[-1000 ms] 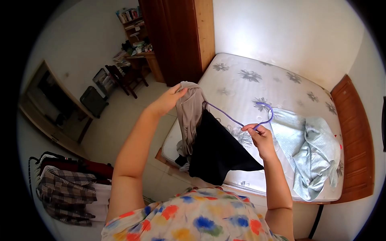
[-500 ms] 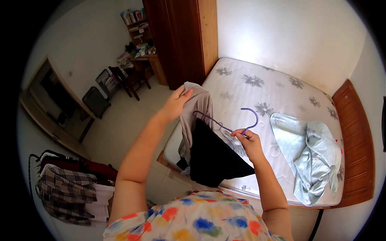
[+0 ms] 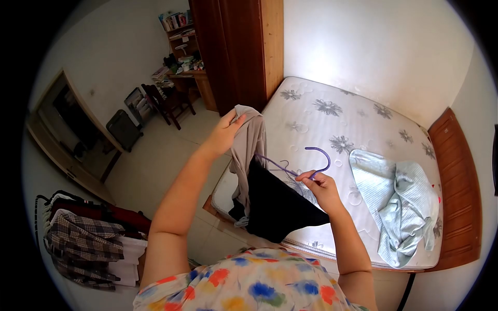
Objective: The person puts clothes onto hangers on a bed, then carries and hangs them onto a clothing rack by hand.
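My left hand (image 3: 224, 136) grips the top of a taupe garment (image 3: 249, 136) that hangs down in folds. A purple hanger (image 3: 326, 161) is pinched near the base of its hook by my right hand (image 3: 319, 185). The hanger's left end meets the taupe cloth; whether it is inside the cloth is hard to tell. Black cloth (image 3: 275, 202) hangs below the hanger, between my hands, beside the taupe cloth. A pale blue ribbed garment (image 3: 407, 202) lies crumpled on the mattress to the right.
The flowered mattress (image 3: 311, 124) has a wooden headboard (image 3: 456, 192) at right. Hanging clothes (image 3: 85, 241) are at lower left. A brown wardrobe (image 3: 228, 52), a chair (image 3: 168, 103), a desk and a suitcase (image 3: 124, 129) stand farther back.
My right hand has moved left and slightly down with the hanger, closer to the taupe garment. The black cloth has shifted with it. My left hand still holds the taupe cloth.
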`<state>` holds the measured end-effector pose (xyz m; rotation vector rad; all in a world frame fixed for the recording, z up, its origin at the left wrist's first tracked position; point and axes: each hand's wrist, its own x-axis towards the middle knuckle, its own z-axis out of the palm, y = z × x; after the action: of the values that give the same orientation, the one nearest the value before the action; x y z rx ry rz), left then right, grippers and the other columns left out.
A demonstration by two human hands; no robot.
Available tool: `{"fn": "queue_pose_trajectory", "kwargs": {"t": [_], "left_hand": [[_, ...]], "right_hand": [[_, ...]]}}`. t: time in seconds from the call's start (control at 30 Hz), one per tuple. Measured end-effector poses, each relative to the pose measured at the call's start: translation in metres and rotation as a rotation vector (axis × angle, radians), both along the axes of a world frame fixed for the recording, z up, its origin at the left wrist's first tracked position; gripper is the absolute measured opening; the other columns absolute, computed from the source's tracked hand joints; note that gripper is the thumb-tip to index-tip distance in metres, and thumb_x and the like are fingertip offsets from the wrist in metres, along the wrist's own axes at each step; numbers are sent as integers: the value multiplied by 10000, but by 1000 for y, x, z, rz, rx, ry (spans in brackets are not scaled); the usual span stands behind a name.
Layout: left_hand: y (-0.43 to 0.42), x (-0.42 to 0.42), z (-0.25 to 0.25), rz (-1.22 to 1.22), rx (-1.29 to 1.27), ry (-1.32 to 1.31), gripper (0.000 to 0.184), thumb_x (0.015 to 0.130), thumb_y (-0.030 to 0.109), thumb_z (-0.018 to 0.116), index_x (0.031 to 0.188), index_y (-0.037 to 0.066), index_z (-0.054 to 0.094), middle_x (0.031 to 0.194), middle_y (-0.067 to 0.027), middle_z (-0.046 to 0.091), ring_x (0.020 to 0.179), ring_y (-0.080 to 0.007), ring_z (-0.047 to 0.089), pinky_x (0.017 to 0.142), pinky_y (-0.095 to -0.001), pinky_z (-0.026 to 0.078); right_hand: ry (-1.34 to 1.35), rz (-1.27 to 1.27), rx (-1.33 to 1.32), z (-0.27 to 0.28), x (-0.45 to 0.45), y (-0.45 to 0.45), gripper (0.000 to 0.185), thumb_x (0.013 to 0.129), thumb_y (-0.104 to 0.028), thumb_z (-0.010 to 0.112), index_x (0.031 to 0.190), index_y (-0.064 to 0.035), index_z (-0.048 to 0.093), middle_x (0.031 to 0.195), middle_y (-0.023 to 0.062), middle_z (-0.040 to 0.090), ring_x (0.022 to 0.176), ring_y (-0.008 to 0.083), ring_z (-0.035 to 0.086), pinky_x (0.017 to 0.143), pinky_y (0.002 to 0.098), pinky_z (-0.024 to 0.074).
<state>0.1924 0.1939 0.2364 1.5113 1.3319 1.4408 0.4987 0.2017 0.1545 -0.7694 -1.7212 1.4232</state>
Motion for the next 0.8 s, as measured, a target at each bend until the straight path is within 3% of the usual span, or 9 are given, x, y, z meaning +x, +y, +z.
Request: {"fn": "queue_pose_trajectory", "kwargs": {"t": [0.13, 0.2, 0.27, 0.33, 0.4, 0.53, 0.57, 0.63, 0.8], "left_hand": [[-24, 33, 28, -4, -21, 74, 256, 969, 233, 459, 1071, 20, 558, 982, 5, 590, 936, -82, 511, 808, -243, 416], [-28, 49, 22, -219, 88, 290, 262, 945, 257, 489, 992, 7, 550, 941, -65, 612, 877, -174, 582, 747, -308, 455], [-40, 73, 20, -181, 86, 1077, 302, 909, 307, 521, 931, 6, 534, 910, -144, 599, 810, -305, 600, 704, -385, 474], [-54, 95, 2, -349, 218, 1010, 342, 880, 360, 545, 923, 21, 536, 896, -179, 585, 788, -370, 581, 707, -422, 478], [-72, 103, -5, -450, 127, 1078, 369, 868, 385, 557, 952, 26, 543, 886, -164, 598, 790, -355, 597, 707, -434, 476], [-70, 64, -26, -436, 387, 1111, 360, 835, 380, 607, 975, 48, 596, 997, -141, 605, 807, -318, 611, 695, -391, 493], [-63, 55, -22, -254, 253, 875, 308, 790, 290, 668, 1005, 78, 609, 1072, -119, 596, 893, -297, 605, 749, -375, 493], [-39, 33, -15, 115, 523, 995, 380, 727, 233, 718, 1065, 105, 599, 1111, -81, 575, 1022, -280, 552, 903, -416, 437], [-29, 33, -7, 250, 490, 1102, 450, 704, 208, 726, 1118, 135, 564, 1153, -47, 500, 1124, -233, 463, 1062, -506, 261]], "right_hand": [[31, -37, 48, 0, -12, -1, 112, 876, -73, 582, 920, -13, 664, 846, 2, 645, 790, 81, 557, 735, 219, 435], [10, -85, -33, 8, -22, -4, 114, 879, -63, 574, 938, -13, 658, 808, -17, 620, 716, 55, 515, 661, 200, 409], [78, -152, -99, 2, -28, -2, 121, 884, -50, 564, 962, -15, 650, 771, -35, 589, 652, 34, 468, 596, 187, 376], [237, -240, -146, -11, -38, 7, 138, 888, -35, 553, 994, -20, 641, 737, -53, 551, 598, 20, 416, 543, 179, 334], [353, -250, -158, -6, -39, 5, 134, 898, -40, 554, 1006, -23, 632, 687, -76, 484, 559, 11, 360, 502, 177, 277], [428, -238, -107, -6, -37, 3, 109, 903, -63, 564, 973, -22, 638, 666, -96, 434, 543, -3, 303, 476, 179, 217], [407, -223, -91, -3, -35, 3, 110, 904, -63, 563, 971, -22, 639, 673, -95, 440, 548, -3, 306, 480, 179, 221], [379, -209, 52, -2, -39, 4, 130, 908, -115, 565, 972, -21, 629, 578, -82, 403, 458, 5, 269, 417, 191, 183], [361, -108, -10, 9, -41, 0, 124, 896, -28, 535, 954, 17, 635, 958, 41, 623, 888, 102, 540, 796, 225, 411]]}}
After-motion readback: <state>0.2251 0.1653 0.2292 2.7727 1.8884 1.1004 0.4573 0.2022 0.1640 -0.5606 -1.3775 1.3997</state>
